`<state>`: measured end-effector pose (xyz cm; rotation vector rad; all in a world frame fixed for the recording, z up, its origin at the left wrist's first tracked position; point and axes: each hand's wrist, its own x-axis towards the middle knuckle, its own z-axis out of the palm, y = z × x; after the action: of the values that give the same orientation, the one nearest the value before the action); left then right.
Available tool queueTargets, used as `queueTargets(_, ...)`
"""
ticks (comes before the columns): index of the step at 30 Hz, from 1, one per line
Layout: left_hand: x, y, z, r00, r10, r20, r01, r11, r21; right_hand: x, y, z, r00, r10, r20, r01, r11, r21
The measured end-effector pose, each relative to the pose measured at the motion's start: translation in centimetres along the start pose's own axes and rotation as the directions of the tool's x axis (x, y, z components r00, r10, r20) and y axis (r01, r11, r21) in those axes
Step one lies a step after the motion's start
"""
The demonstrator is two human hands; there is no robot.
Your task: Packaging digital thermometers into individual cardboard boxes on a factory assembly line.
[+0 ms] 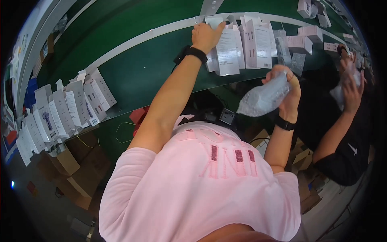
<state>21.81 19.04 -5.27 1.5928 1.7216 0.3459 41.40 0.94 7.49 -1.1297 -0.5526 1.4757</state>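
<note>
My left hand reaches to the far edge of the bench and grips the top of a white cardboard box at the left end of a row. Its thumb lies across the upper edge; some fingertips are hidden. In my right hand is a bubble-wrap pouch, pinched at one end and held in front of the bench edge. Something pale inside the pouch cannot be made out. Right of the gripped box stand more white boxes with raised flaps.
Another row of white boxes leans along the green bench at the left. Further bubble-wrap pouches and closed boxes lie to the right. A co-worker's hands handle a clear bag there. Brown cartons sit below the bench.
</note>
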Motion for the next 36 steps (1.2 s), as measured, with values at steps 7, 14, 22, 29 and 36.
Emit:
queueTargets(7, -0.2, -0.9, -0.8, 0.996, -0.086, 0.003, 0.084, 0.978, -0.190, 0.7, -0.9, -0.4, 0.994, 0.036, 0.102, 0.005, 0.926, -0.379)
queueTargets(14, -9.7, -0.9, -8.3, 0.970, 0.185, 0.156, -0.056, 0.799, -0.599, 1.6, -2.5, 5.3, 0.935, 0.012, 0.355, 0.242, 0.711, -0.661)
queueTargets(22, -14.1, -5.1, -14.3, 0.898, 0.438, -0.042, -0.346, 0.644, -0.682, 2.4, 1.2, 13.4, 0.816, -0.042, 0.576, 0.556, 0.326, -0.764)
queueTargets(29, -8.4, -15.1, -11.2, 0.767, -0.088, 0.636, 0.559, 0.578, -0.594, 7.7, 11.5, 14.0, 0.985, 0.125, 0.121, 0.011, 0.649, -0.761)
queueTargets(36, -5.7, -17.2, -10.9, 0.504, 0.080, 0.860, 0.780, 0.385, -0.493, 7.7, 7.6, 7.9, 0.967, 0.203, -0.157, -0.234, 0.948, -0.216)
